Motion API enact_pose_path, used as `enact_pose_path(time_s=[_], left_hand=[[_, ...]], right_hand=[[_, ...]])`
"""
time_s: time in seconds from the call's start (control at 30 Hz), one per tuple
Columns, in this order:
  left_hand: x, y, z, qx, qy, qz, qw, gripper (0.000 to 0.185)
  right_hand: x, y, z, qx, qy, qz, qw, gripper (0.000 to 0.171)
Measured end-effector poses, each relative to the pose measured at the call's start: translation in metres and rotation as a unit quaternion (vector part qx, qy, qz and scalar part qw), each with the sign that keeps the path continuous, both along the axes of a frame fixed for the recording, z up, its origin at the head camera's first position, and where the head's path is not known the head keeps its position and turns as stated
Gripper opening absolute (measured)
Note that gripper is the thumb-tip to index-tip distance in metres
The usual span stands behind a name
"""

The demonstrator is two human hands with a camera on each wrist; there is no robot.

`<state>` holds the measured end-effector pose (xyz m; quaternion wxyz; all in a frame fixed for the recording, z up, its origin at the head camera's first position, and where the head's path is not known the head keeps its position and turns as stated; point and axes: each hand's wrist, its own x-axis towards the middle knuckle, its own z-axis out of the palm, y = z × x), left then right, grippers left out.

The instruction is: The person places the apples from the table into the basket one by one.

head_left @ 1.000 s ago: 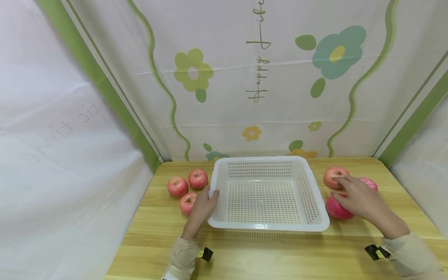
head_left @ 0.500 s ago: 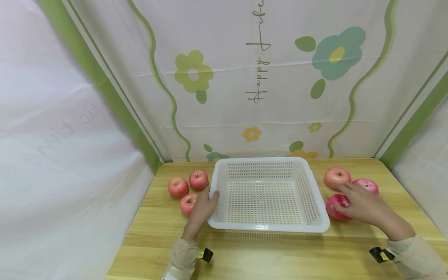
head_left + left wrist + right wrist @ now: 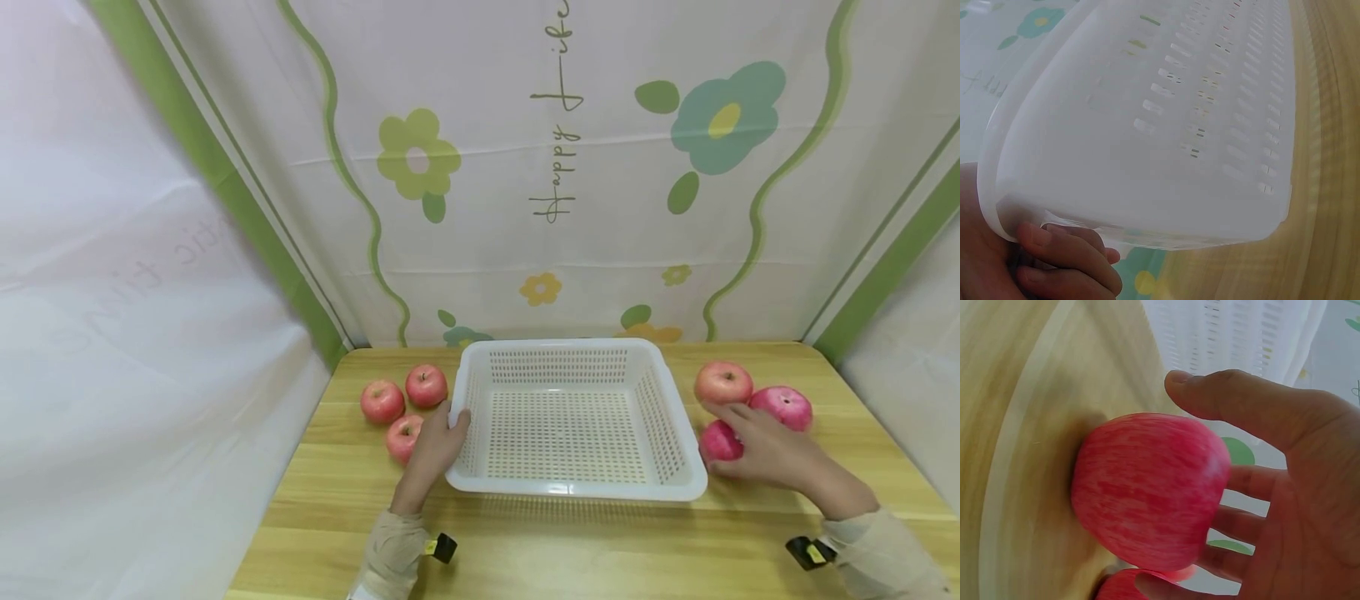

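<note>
The right hand point(image 3: 772, 454) has drawn back from the far apple toward the near one over the last second: its fingers, which lay across the far apple point(image 3: 723, 382), now curl round the near apple point(image 3: 720, 441) at about 3 o'clock of the basket point(image 3: 573, 492), just beside its right wall. In the right wrist view the thumb point(image 3: 1222, 400) and fingers wrap that fruit point(image 3: 1147, 487), which looks to be still on the wood, with a second red one peeping beneath. So the choice seems to have settled on the near fruit, and a lift looks to be what comes next, though it is not off the table yet.

The left hand point(image 3: 438, 442) has not moved. It grips the basket's left rim at 9 o'clock, fingers hooked under the lip point(image 3: 1060, 250), steadying it.

The basket holds nothing. A third apple point(image 3: 782, 407) lies at 2 o'clock, past the right hand. On the left, three more apples point(image 3: 405, 400) cluster at 10 o'clock, the nearest touching or just beside the left hand.

All rests on a pale wooden table point(image 3: 525, 550). Behind and at both sides hangs a white cloth point(image 3: 525, 125) with green stripes, flowers and script lettering.
</note>
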<state>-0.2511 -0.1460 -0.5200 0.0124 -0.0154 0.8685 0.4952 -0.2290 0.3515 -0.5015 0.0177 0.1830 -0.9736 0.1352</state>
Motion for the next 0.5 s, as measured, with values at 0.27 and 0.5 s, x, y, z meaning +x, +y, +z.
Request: enact_pose_path(time_s=[0.27,0.5], left_hand=[[0.0011,0.0008,0.0024,-0.003,0.007,-0.002,1.0,0.045],[0.0012,0.0011,0.0029,-0.004,0.006,-0.001,1.0,0.045]], right_hand=[[-0.0003,0.0009,-0.0065,0.001,-0.007,-0.007,1.0,0.095],[-0.0009,0.0011,-0.0101,0.003,0.011,0.006,1.0,0.09]])
